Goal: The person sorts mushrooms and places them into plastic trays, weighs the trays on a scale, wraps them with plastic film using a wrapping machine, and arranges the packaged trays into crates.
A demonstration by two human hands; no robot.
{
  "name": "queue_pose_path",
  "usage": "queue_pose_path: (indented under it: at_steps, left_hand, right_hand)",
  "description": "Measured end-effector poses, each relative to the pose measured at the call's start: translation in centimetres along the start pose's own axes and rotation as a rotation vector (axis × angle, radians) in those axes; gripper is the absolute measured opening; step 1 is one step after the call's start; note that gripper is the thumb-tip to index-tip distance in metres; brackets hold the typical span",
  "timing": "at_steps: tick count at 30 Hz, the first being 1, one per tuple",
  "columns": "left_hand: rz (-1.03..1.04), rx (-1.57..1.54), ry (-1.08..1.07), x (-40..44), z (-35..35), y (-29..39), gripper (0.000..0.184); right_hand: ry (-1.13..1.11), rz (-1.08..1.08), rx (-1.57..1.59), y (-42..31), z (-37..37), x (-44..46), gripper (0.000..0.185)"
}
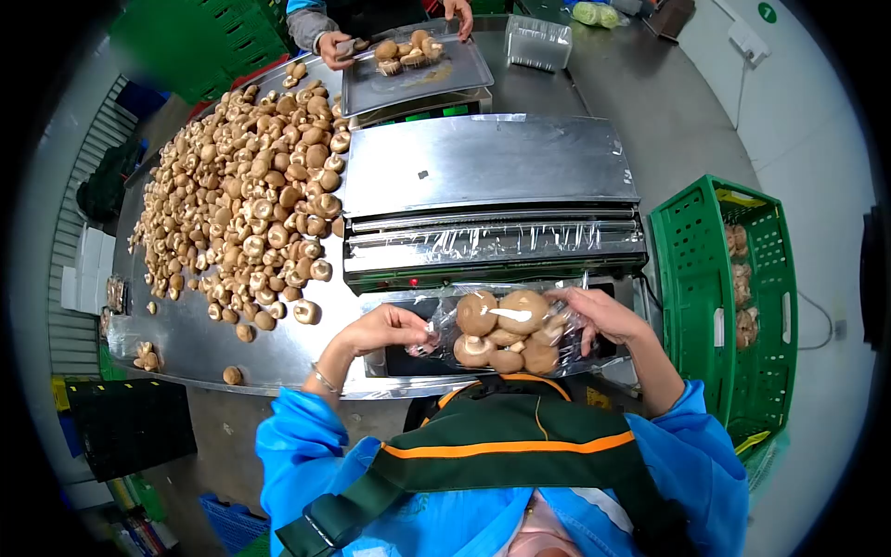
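Note:
In front of me a pack of brown mushrooms (509, 336) lies under clear plastic film (444, 320), on the front part of the wrapping machine (492, 243). Any tray beneath the mushrooms is hidden. At the pack's left side my left hand (388, 329) pinches a bunched edge of the film between thumb and fingers. My right hand (608, 317) grips the film along the right side, its fingers bent against the pack's edge. Light glints on the film stretched over the caps.
Loose mushrooms (251, 204) form a big pile on the metal table at left. Beyond the machine, another person's hand (334, 50) is by a metal tray (418, 82) of mushrooms on a scale. A green crate (691, 297) with wrapped packs stands at right; stacked clear trays (538, 45) sit behind.

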State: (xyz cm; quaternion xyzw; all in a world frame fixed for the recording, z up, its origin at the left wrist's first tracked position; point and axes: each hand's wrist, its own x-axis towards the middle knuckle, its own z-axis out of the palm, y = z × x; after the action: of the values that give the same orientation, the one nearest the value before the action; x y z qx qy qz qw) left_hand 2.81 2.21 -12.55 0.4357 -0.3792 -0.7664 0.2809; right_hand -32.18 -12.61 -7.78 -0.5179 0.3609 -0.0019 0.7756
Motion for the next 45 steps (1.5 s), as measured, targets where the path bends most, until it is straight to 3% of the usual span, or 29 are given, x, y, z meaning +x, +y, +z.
queue_pose_path:
  at_steps: [2,5,7,9,11,14,15,16,18,19,20,22,24,28,33,34,36,37,39,41,43,44,45]
  left_hand:
    - [0.052,-0.159,0.337,-0.2,1.4,-1.2,0.022]
    - [0.183,-0.198,0.723,0.0,3.8,-2.5,0.021]
    - [0.229,-0.031,0.997,0.8,5.9,-1.9,0.023]
    - [0.319,0.150,1.143,2.0,6.2,-3.2,0.022]
    - [0.330,-0.327,1.212,0.5,6.1,-3.2,0.021]
    - [0.242,-0.660,1.232,-5.7,7.4,-4.4,0.020]
    - [0.233,-0.739,1.212,-7.6,8.2,-6.0,0.019]
    - [0.110,-0.631,1.271,-8.3,9.0,-8.9,0.018]
    - [-0.221,-0.355,1.345,-7.3,10.5,-11.9,0.018]
    - [-0.284,-0.074,1.247,-5.9,11.4,-12.5,0.020]
    - [-0.177,0.272,1.145,-4.3,12.1,-12.9,0.020]
    - [-0.224,0.187,0.683,-0.9,13.1,-13.0,0.024]
    - [-0.211,0.025,0.386,1.4,13.8,-11.9,0.029]
    - [-0.054,-0.497,0.141,2.7,14.7,-4.3,0.042]
    - [0.194,-0.940,0.039,2.2,13.2,2.1,0.065]
    - [0.246,-1.272,-0.016,1.9,13.8,3.4,0.067]
    - [0.213,-1.094,0.092,3.3,15.4,5.5,0.071]
    - [0.192,-0.567,0.202,4.7,16.3,6.3,0.072]
    - [0.098,-0.369,-0.002,6.4,20.1,8.6,0.070]
    - [0.182,0.135,-0.373,9.7,21.9,10.7,0.068]
    - [0.387,0.578,-0.492,12.1,22.3,12.9,0.067]
    - [0.489,0.861,-0.306,12.2,21.3,14.1,0.063]
    - [0.463,0.965,-0.044,11.9,20.0,15.2,0.066]
  right_hand:
    - [0.061,0.112,0.046,2.9,-0.6,-0.4,0.054]
    - [0.398,0.056,0.229,7.5,1.4,-2.1,0.049]
    - [0.568,-0.132,0.209,9.0,4.8,-1.3,0.024]
    - [0.778,-0.253,0.578,9.3,6.9,0.1,0.016]
    - [0.729,-0.315,0.798,8.9,6.5,-0.6,0.011]
    - [0.633,-0.160,1.183,7.3,5.9,-5.4,0.010]
    - [0.614,-0.155,1.327,10.2,5.8,-6.2,0.013]
    - [0.601,-0.213,1.194,14.9,5.7,-6.2,0.015]
    - [0.878,-0.093,0.871,23.0,7.4,-3.5,0.028]
    - [0.932,0.195,0.699,19.5,9.0,-2.0,0.029]
    - [0.821,0.158,0.556,20.9,9.9,-0.5,0.032]
    - [0.641,0.218,0.760,17.1,12.1,-1.0,0.038]
    - [0.441,0.229,1.036,12.9,13.7,-3.3,0.044]
    - [0.044,0.165,1.329,9.4,15.0,-5.8,0.056]
    - [-0.201,-0.344,1.239,7.3,13.1,-8.4,0.072]
    - [-0.144,-0.482,1.120,6.7,12.0,-8.9,0.076]
    - [0.105,-0.497,0.661,5.9,8.5,-9.9,0.091]
    - [0.353,-0.695,0.514,5.6,7.5,-9.8,0.077]
    - [0.439,-0.959,0.995,7.1,3.6,-10.6,0.057]
    - [0.960,-0.938,0.999,3.0,-1.1,-16.0,0.049]
    - [0.979,-1.076,0.930,4.3,-7.7,-22.5,0.047]
    - [0.941,-1.114,0.897,6.1,-11.0,-26.0,0.047]
    - [0.942,-1.107,0.878,8.8,-14.3,-29.6,0.047]
